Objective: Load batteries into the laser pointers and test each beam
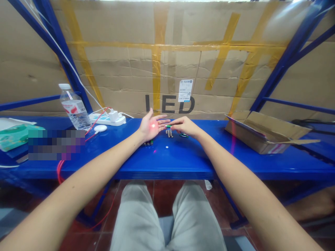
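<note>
My left hand [151,126] is held palm up above the blue table, fingers stretched out. A bright red light spot glows on its palm. Between the fingertips of my right hand [185,126] is a small green laser pointer [168,126], pointed toward the left palm. Just below it, small round button cells [169,134] lie in short rows. Under my right hand are more green metallic pieces [184,135], partly hidden. Beside my left wrist lie several small dark and green tubes [148,143]. A little white disc [166,147] lies nearer the table's front edge.
An open cardboard box [261,144] stands on the table [183,167] at the right. On the left are a water bottle [75,109], a power strip [108,119] with cables, a round white object [101,128] and a green tissue pack [18,136]. A large carton [125,76] rises behind.
</note>
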Demonstrator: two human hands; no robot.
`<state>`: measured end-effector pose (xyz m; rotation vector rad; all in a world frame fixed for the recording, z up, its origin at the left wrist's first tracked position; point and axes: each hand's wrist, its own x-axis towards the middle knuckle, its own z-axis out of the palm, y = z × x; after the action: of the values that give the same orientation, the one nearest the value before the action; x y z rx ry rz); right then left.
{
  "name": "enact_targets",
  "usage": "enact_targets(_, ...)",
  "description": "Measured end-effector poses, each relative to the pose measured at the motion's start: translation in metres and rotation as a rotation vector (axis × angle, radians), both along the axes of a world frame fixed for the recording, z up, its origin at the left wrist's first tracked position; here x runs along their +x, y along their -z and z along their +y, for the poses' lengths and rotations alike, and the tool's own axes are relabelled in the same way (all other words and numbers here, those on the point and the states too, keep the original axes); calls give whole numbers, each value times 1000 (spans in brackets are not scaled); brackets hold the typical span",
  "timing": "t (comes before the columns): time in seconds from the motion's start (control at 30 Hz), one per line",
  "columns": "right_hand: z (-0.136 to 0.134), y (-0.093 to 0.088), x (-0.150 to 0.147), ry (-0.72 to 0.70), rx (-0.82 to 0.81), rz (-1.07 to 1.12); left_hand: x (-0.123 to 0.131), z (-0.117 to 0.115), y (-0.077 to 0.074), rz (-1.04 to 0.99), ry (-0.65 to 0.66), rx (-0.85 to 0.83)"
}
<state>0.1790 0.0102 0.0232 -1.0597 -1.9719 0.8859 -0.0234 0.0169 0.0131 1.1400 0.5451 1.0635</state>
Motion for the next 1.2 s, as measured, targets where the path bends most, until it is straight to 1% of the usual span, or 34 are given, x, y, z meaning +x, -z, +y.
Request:
enact_targets(0.17,0,0,-1,28,8,4,-1,1,0,22,4,44)
enact_targets(0.23,3,2,-1,42,38,-12,0,4,3,85,-57,104)
enact_targets(0.3,5,3,-1,54,92,-48,1,6,6,233,-180,227)
enact_targets(0.37,8,5,-1,44,147,-104,2,9,10,402,-287,395)
enact_targets(0.43,10,7,-2,18,184,-161,2,11,13,513,-326,530)
enact_targets(0.47,11,8,-3,10,194,-180,2,12,14,540,-328,567)
enact_targets(0.6,18,11,-3,30,195,-189,-2,16,15,595,-342,603)
enact_targets(0.7,27,13,-2,38,169,-106,-5,20,13,609,-367,590)
enact_targets(0.87,37,14,1,60,37,78,-10,27,10,635,-425,619)
enact_targets(0.97,41,13,3,117,-5,113,-14,33,7,695,-463,678)
enact_targets(1.03,48,11,5,154,18,70,-17,40,3,777,-471,729)
enact_targets(1.13,65,8,7,210,161,-73,-18,56,-4,928,-456,792)
enact_targets(1.2,79,7,8,233,205,-154,-16,68,-7,1003,-453,809)
